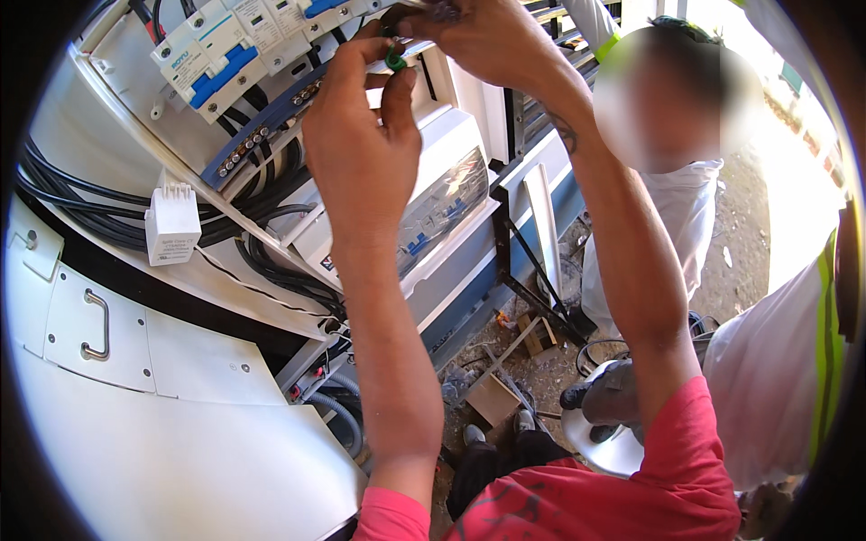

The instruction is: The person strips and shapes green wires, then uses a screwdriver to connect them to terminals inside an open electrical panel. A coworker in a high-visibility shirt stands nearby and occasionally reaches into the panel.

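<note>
My left hand (361,144) is raised inside an electrical enclosure, its fingers closed round a small green piece (394,59). Just beside it, my right hand (474,41) has curled fingers at the top edge; what they grip is too small and shadowed to make out. Left of my hands are white breakers with blue switches (216,72) and a terminal bar (244,153) with a row of screws. Below these, a white block (171,225) hangs among black cables (81,180). A white box with a clear cover (444,207) sits behind my left wrist.
White metal panels with a handle (96,325) fill the lower left. A person (649,216) in white stands at right, another in a striped vest (767,379) nearer. Black brackets (505,234), cardboard (492,397) and debris lie toward the ground below.
</note>
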`<state>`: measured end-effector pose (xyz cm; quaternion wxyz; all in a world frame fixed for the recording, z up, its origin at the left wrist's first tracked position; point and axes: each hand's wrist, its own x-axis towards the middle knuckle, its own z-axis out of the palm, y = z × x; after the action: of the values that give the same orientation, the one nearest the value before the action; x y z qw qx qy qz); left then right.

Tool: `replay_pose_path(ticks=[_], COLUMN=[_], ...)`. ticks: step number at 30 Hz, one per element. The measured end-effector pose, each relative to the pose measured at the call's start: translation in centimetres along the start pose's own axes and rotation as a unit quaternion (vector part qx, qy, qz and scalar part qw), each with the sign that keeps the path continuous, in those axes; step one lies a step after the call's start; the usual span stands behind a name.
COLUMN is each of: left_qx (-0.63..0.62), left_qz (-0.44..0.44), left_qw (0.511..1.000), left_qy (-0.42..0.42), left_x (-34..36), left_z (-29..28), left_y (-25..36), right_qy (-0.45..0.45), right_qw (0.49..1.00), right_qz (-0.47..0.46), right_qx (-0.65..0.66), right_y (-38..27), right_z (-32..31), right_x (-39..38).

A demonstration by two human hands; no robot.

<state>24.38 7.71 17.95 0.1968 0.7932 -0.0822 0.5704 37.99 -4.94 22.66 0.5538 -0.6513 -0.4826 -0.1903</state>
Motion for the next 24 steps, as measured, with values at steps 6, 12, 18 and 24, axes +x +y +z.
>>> replay_pose_path(ticks=[6, 12, 18, 24], left_qx=[0.07, 0.138, 0.14, 0.148], left_qz=[-0.013, 0.006, 0.018, 0.065], left_qw=[0.993, 0.986, 0.987, 0.985], left_qy=[-0.1, -0.091, -0.073, -0.055], left_x=[0.2, -0.2, -0.7, -0.7], left_z=[-1.4, -0.2, 0.3, 0.6], left_y=[0.2, 0.5, 0.0, -1.2], right_qy=[-0.022, -0.006, 0.069, 0.08], right_qw=[0.999, 0.999, 0.993, 0.979], right_qz=[0.022, 0.046, 0.063, 0.022], right_qx=[0.015, 0.017, -0.079, -0.186], right_y=[1.6, 1.8, 0.6, -1.3], right_z=[-0.1, 0.2, -1.0, -2.0], right_x=[0.3, -0.6, -5.1, -9.9])
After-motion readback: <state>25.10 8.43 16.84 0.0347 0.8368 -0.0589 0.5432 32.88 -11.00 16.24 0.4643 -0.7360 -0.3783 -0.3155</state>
